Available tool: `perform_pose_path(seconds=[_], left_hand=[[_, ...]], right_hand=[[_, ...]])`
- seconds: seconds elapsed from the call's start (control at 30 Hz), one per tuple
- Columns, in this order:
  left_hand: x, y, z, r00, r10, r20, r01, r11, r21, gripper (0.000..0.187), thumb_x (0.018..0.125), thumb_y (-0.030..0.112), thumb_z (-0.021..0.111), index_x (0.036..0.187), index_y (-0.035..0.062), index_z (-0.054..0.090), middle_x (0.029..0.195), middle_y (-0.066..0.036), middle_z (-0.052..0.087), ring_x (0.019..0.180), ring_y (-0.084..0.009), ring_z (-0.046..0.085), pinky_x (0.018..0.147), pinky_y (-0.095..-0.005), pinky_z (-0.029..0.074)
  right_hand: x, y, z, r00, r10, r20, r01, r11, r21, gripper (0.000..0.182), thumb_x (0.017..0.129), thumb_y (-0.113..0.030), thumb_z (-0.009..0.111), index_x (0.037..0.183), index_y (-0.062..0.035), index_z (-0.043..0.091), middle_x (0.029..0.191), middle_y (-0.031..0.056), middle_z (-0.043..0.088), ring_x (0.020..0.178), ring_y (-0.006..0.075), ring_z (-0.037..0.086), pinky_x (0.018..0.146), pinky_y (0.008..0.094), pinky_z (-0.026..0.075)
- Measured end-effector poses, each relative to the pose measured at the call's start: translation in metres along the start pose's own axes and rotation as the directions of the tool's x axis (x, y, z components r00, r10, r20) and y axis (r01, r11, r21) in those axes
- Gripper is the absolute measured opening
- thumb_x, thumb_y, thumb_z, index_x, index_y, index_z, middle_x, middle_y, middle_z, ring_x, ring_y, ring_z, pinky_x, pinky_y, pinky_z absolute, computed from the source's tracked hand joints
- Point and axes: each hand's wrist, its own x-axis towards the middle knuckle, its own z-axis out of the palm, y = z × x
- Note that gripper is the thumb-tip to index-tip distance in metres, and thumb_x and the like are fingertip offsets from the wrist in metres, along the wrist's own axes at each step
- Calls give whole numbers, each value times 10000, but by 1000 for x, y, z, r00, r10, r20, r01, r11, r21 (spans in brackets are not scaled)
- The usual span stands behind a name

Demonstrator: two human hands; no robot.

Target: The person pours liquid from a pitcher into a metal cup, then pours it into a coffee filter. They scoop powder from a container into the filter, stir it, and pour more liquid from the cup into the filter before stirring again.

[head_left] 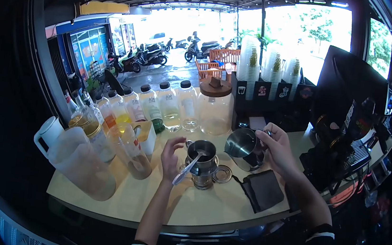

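Observation:
My right hand (278, 148) grips the handle of a steel milk pitcher (242, 149), which is tilted to the left above the counter. Just left of center stands a stacked metal coffee dripper (202, 168), its upper cup uncovered. A spoon with a pale handle (185, 171) leans out of that cup toward me. Beside the cup's left rim is my left hand (170, 155), fingers curved and apart, fingertips right at the small side handle. A round metal lid (222, 174) lies on the counter by the dripper's base.
A dark folded cloth or pouch (263, 191) lies right of the dripper. Several capped bottles (149, 101), a large glass jar (214, 112) and a plastic pitcher (84, 163) line the left and back. Stacked plastic cups (248, 63) stand behind, near a dark machine (347, 133) on the right.

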Motion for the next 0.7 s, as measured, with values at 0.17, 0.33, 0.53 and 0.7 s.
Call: perform_pose_path(seconds=[0.17, 0.33, 0.53, 0.7], left_hand=[[-2, 37, -13, 977, 160, 138, -194, 940, 282, 644, 732, 465, 667, 1152, -11, 560, 1001, -143, 584, 930, -239, 570, 792, -346, 449], [-2, 76, -13, 920, 141, 366, -314, 825, 470, 438, 677, 178, 803, 1071, 49, 664, 729, -38, 582, 674, -171, 573, 638, -300, 462], [13, 86, -16, 849, 250, 466, -486, 715, 502, 283, 737, 77, 748, 1015, 82, 696, 706, -27, 592, 633, -190, 573, 585, -312, 465], [34, 103, -15, 865, 263, 427, -482, 673, 561, 216, 775, 42, 710, 990, 51, 698, 712, -42, 608, 621, -187, 576, 564, -306, 469]], right_hand=[[26, 1, 12, 1000, -18, 13, 19, 1000, -24, 211, 893, -121, 641, 768, -73, 478, 686, -28, 537, 624, 14, 539, 543, 182, 490], [39, -1, 26, 997, 58, 45, -56, 998, -27, 236, 888, -113, 647, 751, -76, 459, 682, -36, 521, 622, 19, 547, 542, 198, 512], [49, -4, 37, 991, 90, 99, -82, 993, -82, 263, 891, -145, 648, 744, -64, 445, 698, -35, 511, 620, 28, 554, 601, 252, 579], [62, 2, 38, 989, 69, 132, -51, 990, -132, 203, 889, -99, 636, 775, -81, 469, 673, -37, 532, 600, 11, 535, 550, 180, 464]])
